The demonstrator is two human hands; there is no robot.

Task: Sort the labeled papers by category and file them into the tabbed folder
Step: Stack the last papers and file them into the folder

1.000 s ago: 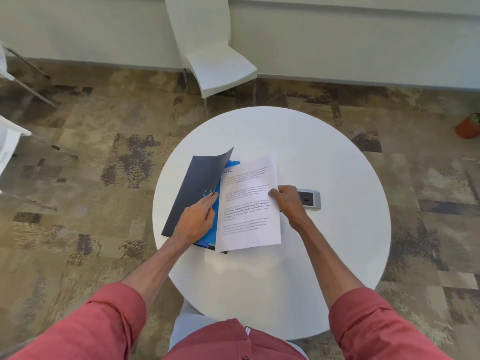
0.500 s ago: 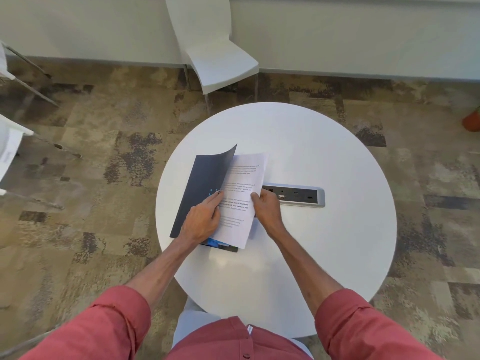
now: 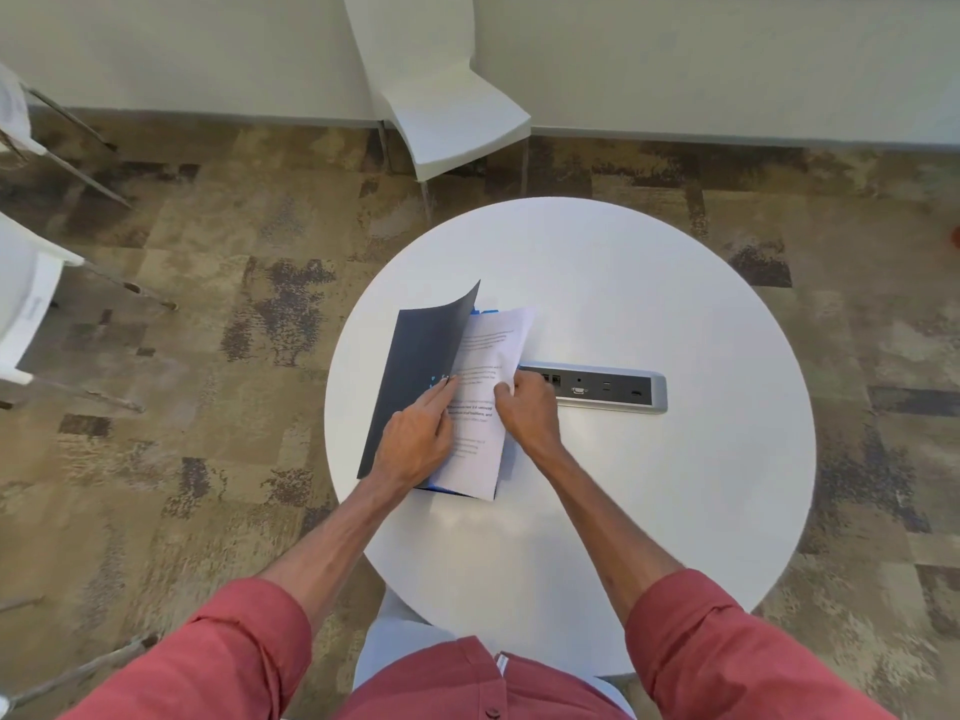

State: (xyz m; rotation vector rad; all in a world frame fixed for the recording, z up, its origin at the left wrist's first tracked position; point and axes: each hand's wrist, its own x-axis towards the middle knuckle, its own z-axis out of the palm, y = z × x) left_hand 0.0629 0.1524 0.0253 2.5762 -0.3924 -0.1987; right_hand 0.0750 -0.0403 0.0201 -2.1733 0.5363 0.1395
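A dark tabbed folder (image 3: 415,366) lies open on the left part of the round white table (image 3: 649,485), its cover lifted and curled at the top. A blue divider tab (image 3: 485,312) peeks out at the folder's top edge. A printed white paper (image 3: 483,423) sits inside the folder, slanted, its right edge raised. My left hand (image 3: 418,436) rests with straight fingers on the folder's cover and the paper's left edge. My right hand (image 3: 527,413) pinches the paper's right edge.
A grey power and data socket strip (image 3: 597,389) is set into the table just right of my right hand. A white chair (image 3: 441,85) stands beyond the table. More white chairs (image 3: 26,304) stand at the far left on patterned carpet.
The paper has slid left, further under the folder's cover, with my right hand following it. The socket strip that the paper hid is now uncovered.
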